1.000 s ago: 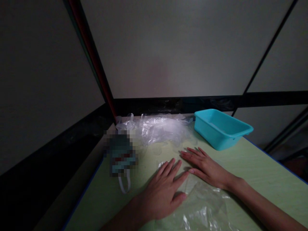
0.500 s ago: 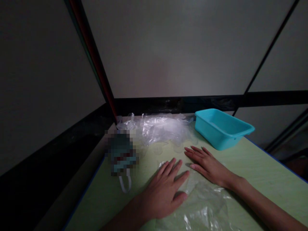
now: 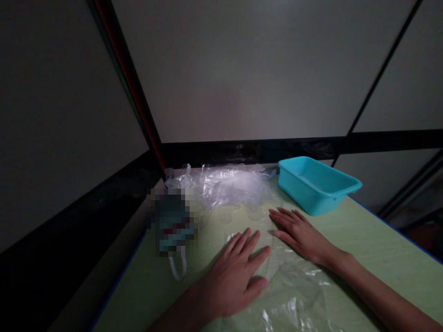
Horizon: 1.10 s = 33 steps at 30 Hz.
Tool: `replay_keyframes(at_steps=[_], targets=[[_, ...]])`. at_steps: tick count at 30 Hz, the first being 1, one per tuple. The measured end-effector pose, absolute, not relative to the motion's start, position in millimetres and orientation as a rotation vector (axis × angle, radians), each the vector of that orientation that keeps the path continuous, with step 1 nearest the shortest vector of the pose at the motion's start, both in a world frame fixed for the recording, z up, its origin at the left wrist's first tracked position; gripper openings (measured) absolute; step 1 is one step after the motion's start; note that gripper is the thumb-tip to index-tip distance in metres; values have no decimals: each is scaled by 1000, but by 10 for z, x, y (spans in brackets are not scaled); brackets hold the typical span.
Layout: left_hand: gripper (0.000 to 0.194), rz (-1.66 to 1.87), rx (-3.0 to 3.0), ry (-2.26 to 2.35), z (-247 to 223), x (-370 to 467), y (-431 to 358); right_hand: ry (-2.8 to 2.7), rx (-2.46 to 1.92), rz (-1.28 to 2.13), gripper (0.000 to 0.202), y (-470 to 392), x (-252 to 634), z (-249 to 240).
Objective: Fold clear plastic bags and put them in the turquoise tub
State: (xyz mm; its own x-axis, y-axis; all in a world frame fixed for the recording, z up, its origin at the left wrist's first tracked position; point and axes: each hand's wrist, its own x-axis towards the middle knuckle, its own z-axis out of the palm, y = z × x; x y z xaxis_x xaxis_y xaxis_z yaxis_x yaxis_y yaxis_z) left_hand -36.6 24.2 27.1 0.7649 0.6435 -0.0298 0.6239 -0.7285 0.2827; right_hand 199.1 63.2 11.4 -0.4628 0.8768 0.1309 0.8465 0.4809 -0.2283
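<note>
A thin clear plastic sheet or bag [image 3: 294, 295] lies spread on the pale green tabletop [image 3: 377, 258]. My left hand [image 3: 233, 274] rests palm down on its left part, fingers spread, holding nothing. Farther right, my right hand [image 3: 301, 233] lies flat near the upper right part of the plastic, its fingers stretched out and thumb apart. Behind both hands, crumpled clear plastic [image 3: 235, 184] is heaped along the back of the table.
A turquoise plastic basin [image 3: 311, 193] stands at the back right. A pixelated greenish item [image 3: 175, 221] with a white loop [image 3: 178, 265] lies at the left edge. Pale panels [image 3: 242, 69] rise behind the table.
My right hand has shifted slightly, its fingers a little closer together. My left hand stays nearly in place. The whole view has moved a little.
</note>
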Motion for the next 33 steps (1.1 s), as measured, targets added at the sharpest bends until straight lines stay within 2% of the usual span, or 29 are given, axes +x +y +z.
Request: replay_keyframes(at_steps=[7,12,20,25,33], targets=[[57,128,2663,992,265,-369,246,-2310,-1376,181,37,665,2002,146],[56,121,2662,1001,268,-370,244,-2204,-1344,269,32,682,1997,121],[57,124,2676,1004,264,-366,247,-2238,-1250,330,39,733,2031,58],[56,114,2684,998,277,-366,248,-2269,-1108,480,45,853,1981,103],[56,136,2691,990,259,-365,247,-2146,-1109,662,47,1127,1859,139]])
